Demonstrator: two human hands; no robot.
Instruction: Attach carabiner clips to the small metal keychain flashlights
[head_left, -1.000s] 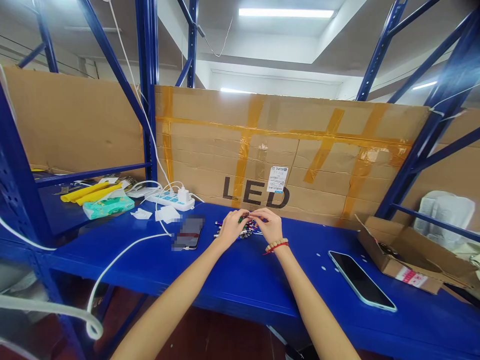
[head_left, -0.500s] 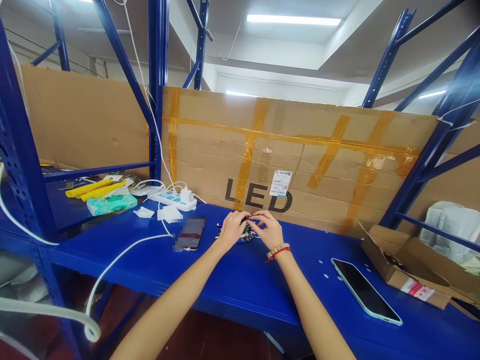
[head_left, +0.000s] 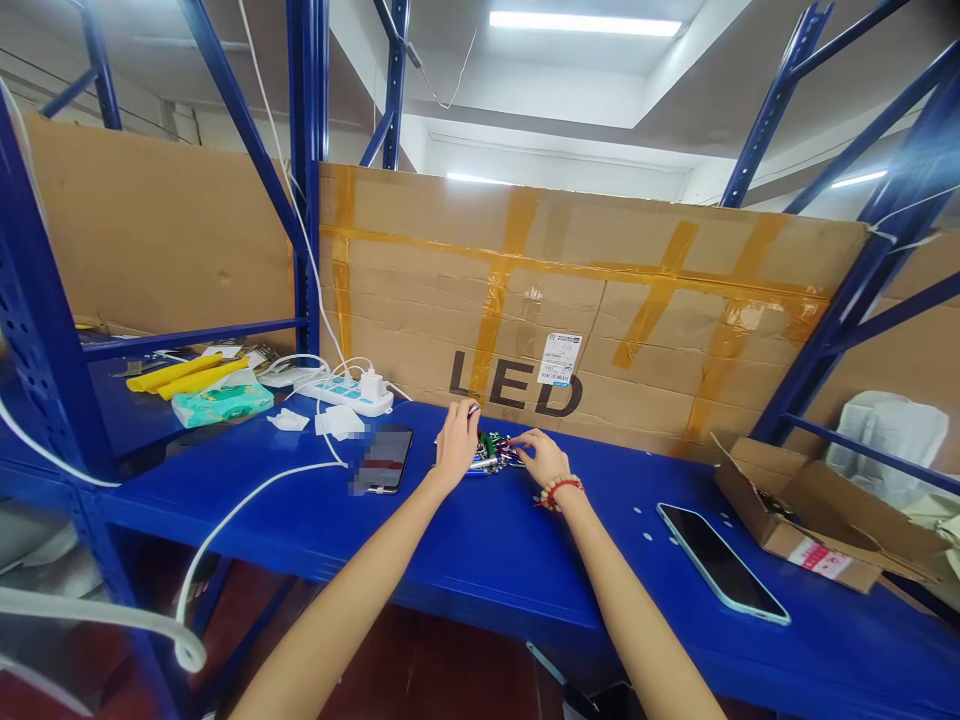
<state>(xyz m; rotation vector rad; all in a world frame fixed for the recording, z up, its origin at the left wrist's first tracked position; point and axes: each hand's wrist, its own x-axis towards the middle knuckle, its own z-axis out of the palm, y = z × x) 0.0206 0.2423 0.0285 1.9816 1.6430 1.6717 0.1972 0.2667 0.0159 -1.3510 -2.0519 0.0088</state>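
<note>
A small pile of little coloured metal parts (head_left: 493,452) lies on the blue shelf top (head_left: 480,540), in front of the cardboard sheet marked LED (head_left: 585,300). My left hand (head_left: 457,443) is raised a little at the pile's left edge, fingers pinched on one small dark piece. My right hand (head_left: 541,458), with a bead bracelet and red string at the wrist, rests on the pile's right side with its fingers curled among the parts.
A phone (head_left: 384,460) with a white cable lies left of the pile, a second phone (head_left: 721,574) to the right. A power strip (head_left: 345,396), tissues and yellow rolls (head_left: 184,375) sit far left. An open cardboard box (head_left: 817,520) stands far right.
My left hand has lifted off the pile with a small piece pinched in it. My right hand has dropped lower onto the parts.
</note>
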